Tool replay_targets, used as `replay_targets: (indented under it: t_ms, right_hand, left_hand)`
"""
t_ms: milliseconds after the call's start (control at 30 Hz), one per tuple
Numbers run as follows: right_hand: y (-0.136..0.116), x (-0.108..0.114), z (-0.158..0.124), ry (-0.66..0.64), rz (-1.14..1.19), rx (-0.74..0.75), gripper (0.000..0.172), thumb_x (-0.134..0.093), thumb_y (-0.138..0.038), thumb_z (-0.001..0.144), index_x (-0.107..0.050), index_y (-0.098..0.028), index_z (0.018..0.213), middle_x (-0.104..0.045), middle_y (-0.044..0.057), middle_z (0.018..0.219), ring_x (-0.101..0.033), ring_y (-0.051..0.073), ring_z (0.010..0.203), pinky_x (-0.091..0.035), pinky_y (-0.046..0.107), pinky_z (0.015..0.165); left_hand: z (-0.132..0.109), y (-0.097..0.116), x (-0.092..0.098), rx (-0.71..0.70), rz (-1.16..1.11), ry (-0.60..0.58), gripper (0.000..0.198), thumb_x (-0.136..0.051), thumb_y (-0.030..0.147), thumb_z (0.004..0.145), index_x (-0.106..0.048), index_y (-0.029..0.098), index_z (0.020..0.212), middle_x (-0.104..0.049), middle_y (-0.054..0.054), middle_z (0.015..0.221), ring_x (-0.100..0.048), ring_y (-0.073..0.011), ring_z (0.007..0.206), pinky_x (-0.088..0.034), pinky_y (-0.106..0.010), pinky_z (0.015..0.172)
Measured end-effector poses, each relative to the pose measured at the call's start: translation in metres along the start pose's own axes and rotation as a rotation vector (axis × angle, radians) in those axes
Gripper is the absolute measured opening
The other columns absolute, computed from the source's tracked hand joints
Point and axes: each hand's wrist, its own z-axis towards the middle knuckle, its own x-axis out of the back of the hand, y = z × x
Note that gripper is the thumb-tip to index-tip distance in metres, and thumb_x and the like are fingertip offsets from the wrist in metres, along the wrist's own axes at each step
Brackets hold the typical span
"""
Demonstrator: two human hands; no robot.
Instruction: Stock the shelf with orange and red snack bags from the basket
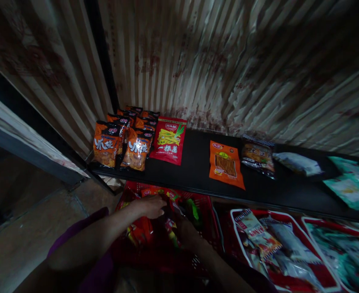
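Both my hands reach down into a red plastic basket [210,228] of snack packets below a black shelf [194,171]. My left hand [150,206] lies over the packets at the basket's far left, its fingers curled on a packet I cannot name. My right hand [188,232] is deeper in the basket, dark, next to a green packet [193,211]; its fingers are hidden. On the shelf stand several orange snack bags [108,143] at the left, then a red bag [169,140], and a flat orange packet [226,164].
More packets lie along the shelf to the right: a dark one [258,156], a white one [298,163], teal ones [349,185]. Two further red baskets [237,215] of packets sit below at the right. Corrugated metal wall [228,61] behind. Concrete floor [23,240] at the left.
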Motion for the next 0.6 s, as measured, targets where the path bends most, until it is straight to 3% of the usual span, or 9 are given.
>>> replay_targets:
  t_ms: [67,133,233,267,367,433,500,600]
  right_hand:
    - [-0.013,0.022,-0.014,0.039,0.110,0.102,0.056,-0.043,-0.008,0.077,-0.049,-0.012,0.133,-0.055,0.014,0.132,-0.050,0.022,0.123,-0.037,0.032,0.104]
    - [-0.027,0.045,-0.035,0.162,0.217,0.114,0.052,-0.038,-0.011,0.082,-0.048,-0.013,0.133,-0.057,0.014,0.130,-0.053,0.020,0.120,-0.040,0.032,0.102]
    - [-0.049,0.067,-0.071,0.348,0.269,0.055,0.045,-0.035,-0.019,0.089,-0.051,-0.015,0.131,-0.056,0.013,0.131,-0.053,0.020,0.120,-0.042,0.033,0.102]
    - [-0.055,0.069,-0.082,0.404,0.242,0.054,0.044,-0.034,-0.021,0.090,-0.052,-0.014,0.129,-0.056,0.013,0.131,-0.053,0.021,0.121,-0.043,0.034,0.102]
    - [-0.070,0.064,-0.107,0.523,0.101,0.076,0.043,-0.037,-0.015,0.088,-0.057,-0.013,0.125,-0.057,0.013,0.130,-0.052,0.024,0.122,-0.045,0.037,0.101]
    - [-0.080,0.055,-0.119,0.568,0.025,0.106,0.045,-0.039,-0.009,0.083,-0.058,-0.013,0.124,-0.057,0.014,0.130,-0.053,0.025,0.121,-0.046,0.038,0.100]
    - [-0.091,0.046,-0.129,0.602,-0.017,0.159,0.049,-0.040,-0.004,0.079,-0.058,-0.012,0.124,-0.056,0.014,0.130,-0.053,0.027,0.121,-0.046,0.039,0.100]
    - [-0.114,0.038,-0.144,0.631,-0.003,0.246,0.053,-0.040,0.000,0.076,-0.057,-0.013,0.125,-0.056,0.013,0.131,-0.052,0.028,0.122,-0.046,0.042,0.101]
  left_hand:
    - [-0.002,0.005,-0.001,0.054,-0.029,-0.006,0.021,-0.055,0.034,0.075,-0.066,0.016,0.071,-0.066,-0.012,0.076,-0.062,-0.0265,0.078,-0.045,-0.038,0.075]
    - [-0.006,0.013,-0.006,0.102,-0.088,0.003,0.038,-0.047,0.045,0.081,-0.063,0.016,0.064,-0.063,-0.011,0.067,-0.061,-0.0256,0.072,-0.046,-0.038,0.072]
    - [-0.015,0.030,-0.018,0.150,-0.264,0.028,0.064,-0.021,0.060,0.088,-0.065,0.014,0.079,-0.064,-0.011,0.071,-0.061,-0.0235,0.071,-0.047,-0.035,0.064]
    - [-0.019,0.037,-0.023,0.165,-0.406,0.042,0.068,-0.017,0.063,0.087,-0.064,0.014,0.090,-0.065,-0.011,0.079,-0.062,-0.0229,0.076,-0.048,-0.033,0.062]
    - [-0.034,0.059,-0.035,0.188,-1.120,0.123,0.065,-0.044,0.071,0.075,-0.058,0.018,0.109,-0.065,-0.010,0.102,-0.060,-0.0238,0.093,-0.049,-0.031,0.065]
    - [-0.045,0.074,-0.040,0.169,-1.400,0.309,0.058,-0.057,0.064,0.072,-0.058,0.020,0.110,-0.065,-0.008,0.105,-0.060,-0.0214,0.095,-0.048,-0.030,0.071]
    - [-0.058,0.086,-0.043,0.187,-1.525,0.492,0.047,-0.068,0.047,0.070,-0.059,0.021,0.108,-0.067,-0.005,0.103,-0.061,-0.0181,0.093,-0.047,-0.027,0.076]
    - [-0.079,0.101,-0.047,0.253,-1.577,0.515,0.035,-0.073,0.022,0.061,-0.063,0.016,0.094,-0.070,-0.004,0.083,-0.065,-0.0183,0.080,-0.047,-0.027,0.072]
